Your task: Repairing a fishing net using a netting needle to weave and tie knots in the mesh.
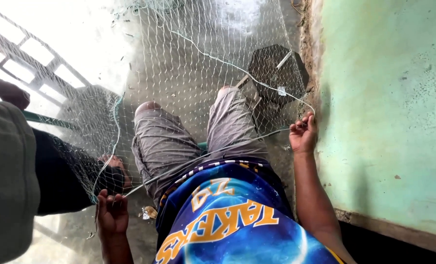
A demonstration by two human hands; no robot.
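The person's left hand [112, 213] and right hand [303, 133] each have fingers clenched on the pale edge cord [198, 159] of a fishing net [179, 73], the cord stretched taut betw. them across grey shorts [164, 142]. To do this well, pull shd stay even on both ends so the thin, knotted translucent mesh spreads w/o snagging. The net drapes over the knees twd the wet concrete floor [188, 29], beside a rough green wall [389, 112].

My left hand [112, 211] and right hand [303, 133] pinch the edge cord [203, 157] of a fishing net [188, 63], stretched taut between my fingers across my knees; the mesh spreads beyond them.
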